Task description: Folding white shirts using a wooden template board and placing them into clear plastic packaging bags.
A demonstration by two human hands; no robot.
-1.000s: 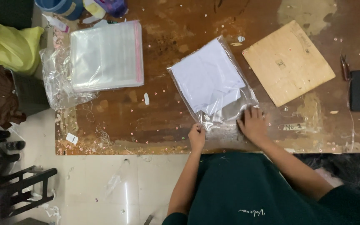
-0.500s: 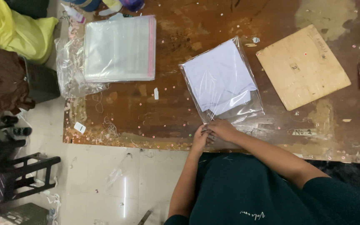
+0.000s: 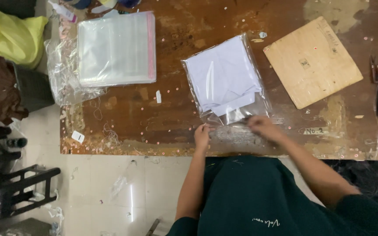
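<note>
Left hand (image 3: 202, 134) fingers pinching near edge of clear bag (image 3: 228, 81), right hand (image 3: 261, 125) blurred, grip unclear, bag's long axis running away from fingers, tilted slightly left, on tabletop (image 3: 176, 113)

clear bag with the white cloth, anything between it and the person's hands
Nothing visible. The left hand pinches the near corner of the clear bag, and the right hand, blurred, rests on its near open edge. The wooden board lies apart, to the right.

You have one clear bag (image 3: 228, 81) of folded white cloth in front of you, one stack of empty clear bags (image 3: 117, 48), one brown board (image 3: 313, 61), one yellow bundle (image 3: 9, 32), and your two hands, left (image 3: 202, 134) and right (image 3: 262, 126).
</note>
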